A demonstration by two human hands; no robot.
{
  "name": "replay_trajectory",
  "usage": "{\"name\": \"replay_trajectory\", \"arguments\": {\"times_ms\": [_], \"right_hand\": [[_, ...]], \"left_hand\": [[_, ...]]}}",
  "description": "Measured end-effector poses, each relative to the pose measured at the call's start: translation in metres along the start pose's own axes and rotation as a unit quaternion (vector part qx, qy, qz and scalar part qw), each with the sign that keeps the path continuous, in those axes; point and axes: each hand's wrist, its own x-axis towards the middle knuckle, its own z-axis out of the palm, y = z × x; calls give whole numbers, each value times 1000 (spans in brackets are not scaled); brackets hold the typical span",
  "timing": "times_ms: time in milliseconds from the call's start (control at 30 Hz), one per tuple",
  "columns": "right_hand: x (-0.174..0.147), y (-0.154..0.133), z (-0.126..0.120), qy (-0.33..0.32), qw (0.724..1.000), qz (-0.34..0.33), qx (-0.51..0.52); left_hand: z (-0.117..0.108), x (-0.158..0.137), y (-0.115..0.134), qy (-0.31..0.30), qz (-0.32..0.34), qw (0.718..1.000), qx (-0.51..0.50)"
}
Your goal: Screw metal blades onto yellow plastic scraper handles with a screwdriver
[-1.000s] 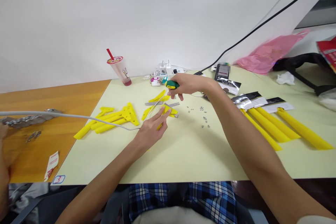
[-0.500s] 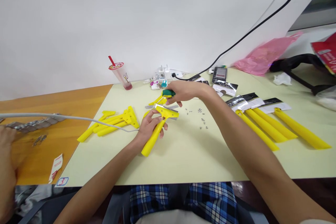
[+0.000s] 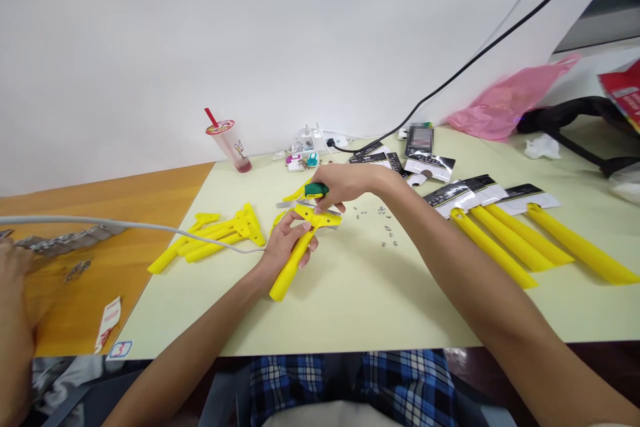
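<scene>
My left hand (image 3: 284, 244) is closed around the neck of a yellow scraper (image 3: 291, 272), its handle slanting down toward me and its wide head facing up. A metal blade shows along the far edge of that head. Above it, my right hand (image 3: 345, 183) grips a screwdriver (image 3: 316, 191) with a green and yellow handle, held over the scraper's head; the tip is hard to make out. Small metal screws (image 3: 383, 211) lie scattered to the right of the scraper. Behind my hands, another yellow scraper part (image 3: 298, 193) is partly hidden.
Several yellow scraper handles (image 3: 225, 230) lie at left, and several carded ones (image 3: 515, 240) at right. A cup with a straw (image 3: 230, 145) and a power strip (image 3: 313, 141) stand near the wall. A grey cable (image 3: 150, 221) crosses from the left, near another person's hand (image 3: 13, 267).
My right hand and the screwdriver have moved slightly down and closer to the scraper's head. The left hand keeps its hold, nearly still.
</scene>
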Motion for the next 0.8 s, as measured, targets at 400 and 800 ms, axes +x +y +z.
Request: {"name": "replay_trajectory", "arguments": {"times_ms": [400, 800], "right_hand": [[-1, -5, 2, 89, 990, -102, 34], [12, -6, 9, 77, 995, -45, -40]], "left_hand": [[-2, 6, -6, -17, -10, 998, -53], [-9, 13, -13, -38, -41, 993, -106]]}}
